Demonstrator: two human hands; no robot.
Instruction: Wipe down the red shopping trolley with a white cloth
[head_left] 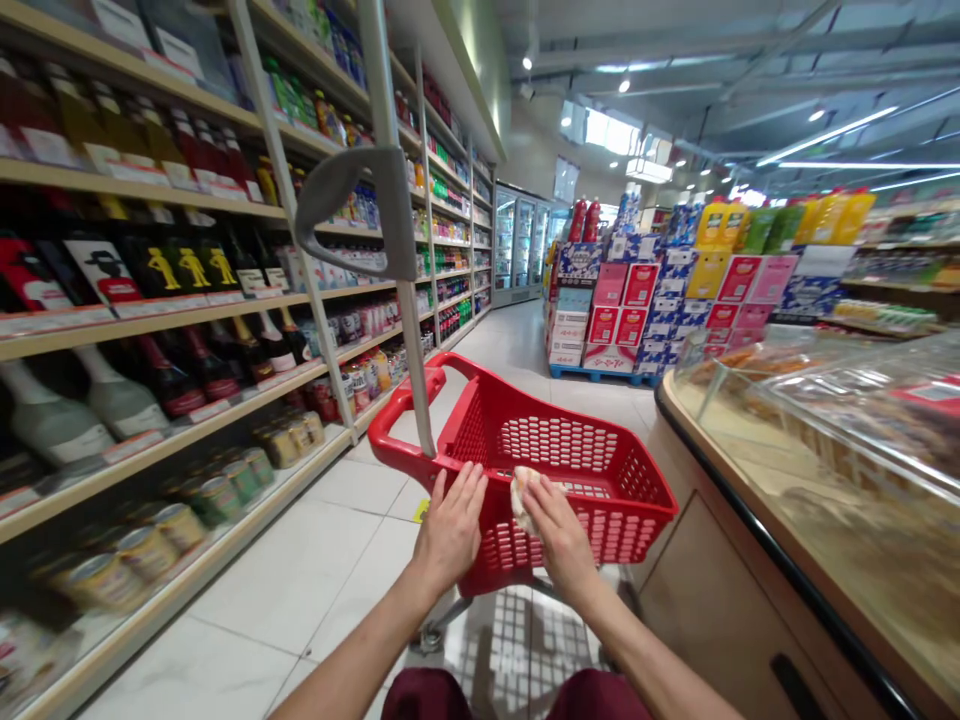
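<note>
A red plastic shopping cart (645,480) with slotted basket walls stands side-on right in front of me. Resting on its near rim, my left hand (451,525) lies with fingers stretched out and holds nothing. My right hand (559,530) presses a crumpled whitish cloth (523,500) against the same rim, a little farther right. A grey metal pole (418,370) with a grey loop handle (352,215) rises at the cart's left end. The basket's floor is partly hidden by the near wall and my right hand.
Shelves (225,410) of bottles and cans run along the left. On the right is a curved counter (705,480) with a black edge and clear covers. Stacked drink boxes (615,310) stand on a blue pallet ahead. White tiled floor (300,560) lies between.
</note>
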